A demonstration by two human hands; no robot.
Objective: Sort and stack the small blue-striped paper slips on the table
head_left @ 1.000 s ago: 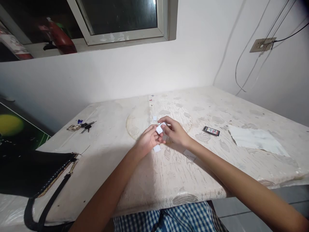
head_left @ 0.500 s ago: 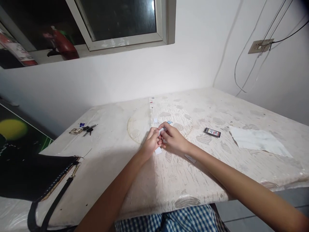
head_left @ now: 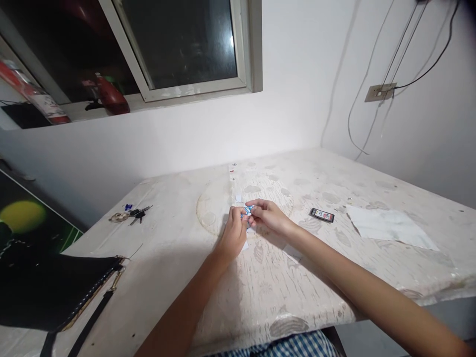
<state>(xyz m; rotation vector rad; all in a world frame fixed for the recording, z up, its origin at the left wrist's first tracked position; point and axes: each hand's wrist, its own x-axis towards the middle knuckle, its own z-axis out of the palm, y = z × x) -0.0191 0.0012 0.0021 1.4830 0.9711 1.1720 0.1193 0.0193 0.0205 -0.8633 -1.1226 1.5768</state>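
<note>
Near the middle of the table, my left hand [head_left: 234,232] and my right hand [head_left: 270,217] meet fingertip to fingertip. Pinched between them is a small white piece with blue print [head_left: 248,211], partly covered by the fingers. Just beyond the hands lies a small white paper piece [head_left: 238,198]. Another white piece [head_left: 245,245] shows beside my left hand, and a pale flat piece [head_left: 292,253] rests partly under my right forearm.
A small dark labelled case [head_left: 322,214] and a white cloth [head_left: 388,228] lie to the right. Keys [head_left: 138,213] and a black bag with a strap [head_left: 55,292] are on the left. Bottles [head_left: 111,96] stand on the windowsill behind the table [head_left: 167,277].
The view has tilted up slightly. My left hand has turned so its back shows more, and blue print is now visible on the piece between my fingers, where plain white showed before.
</note>
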